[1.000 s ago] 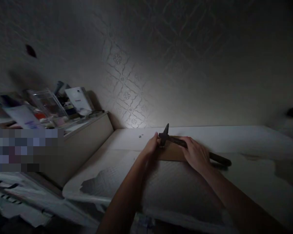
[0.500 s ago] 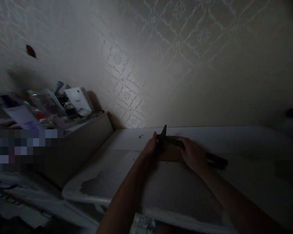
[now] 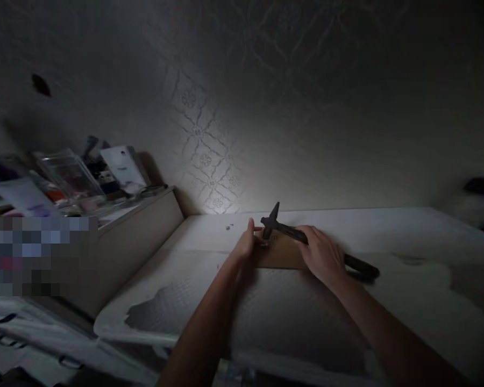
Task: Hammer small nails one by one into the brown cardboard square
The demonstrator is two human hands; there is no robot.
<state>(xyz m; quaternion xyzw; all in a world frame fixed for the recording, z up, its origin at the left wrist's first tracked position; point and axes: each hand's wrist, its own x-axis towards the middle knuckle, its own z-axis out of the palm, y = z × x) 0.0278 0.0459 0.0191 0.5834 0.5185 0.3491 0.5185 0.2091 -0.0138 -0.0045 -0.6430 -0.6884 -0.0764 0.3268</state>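
My right hand (image 3: 322,252) is wrapped round the handle of a dark hammer (image 3: 291,232), with the end of the handle sticking out to the right behind it. The hammer's pointed end is turned up, and its head is close beside my left hand. A flat brown piece (image 3: 284,255), cardboard or wood, with dark marks on it, lies on the white table under the hammer. My left hand (image 3: 248,239) rests at the left end of this piece, thumb up and fingers bent together; whatever they pinch is too small and dark to make out.
Several tiny dark bits (image 3: 229,227) lie on the white table (image 3: 201,231) left of my hands. Further left, a cabinet (image 3: 141,231) carries a white box (image 3: 125,165), a clear case (image 3: 70,174) and other clutter. A patterned wall (image 3: 326,134) rises behind the table.
The hammer's head shows more clearly, with a little more space between it and my left fingers. Both hands stay in nearly the same place. The table looks brighter, and the view has shifted slightly.
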